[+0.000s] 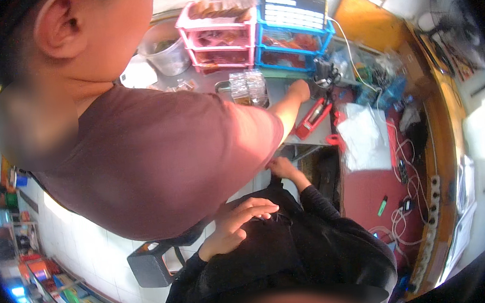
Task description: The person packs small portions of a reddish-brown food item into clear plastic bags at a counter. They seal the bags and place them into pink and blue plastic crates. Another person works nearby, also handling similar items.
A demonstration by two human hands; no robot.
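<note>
My left hand (242, 224) is held above my lap, its fingers extended and nothing in it. Further forward, my right hand (284, 168) rests by my knee, below the front edge of the grey table (281, 78). Its fingertips are partly behind a co-worker's arm, so its grip is unclear. That co-worker, in a maroon shirt (162, 158), leans across from the left. The co-worker's hand (299, 90) is on the table, close to a red hand-operated impulse sealer (313, 118). Several filled clear plastic packets (248, 85) stand in a metal tray beside that arm.
Behind are a pink tiered rack (220, 38), a blue tiered rack (292, 51) with a screen (294, 8), and a clear bucket (168, 50). White plastic bags (363, 135), a green lighter (382, 206) and loose cables (400, 224) lie on the red surface (359, 193) to the right.
</note>
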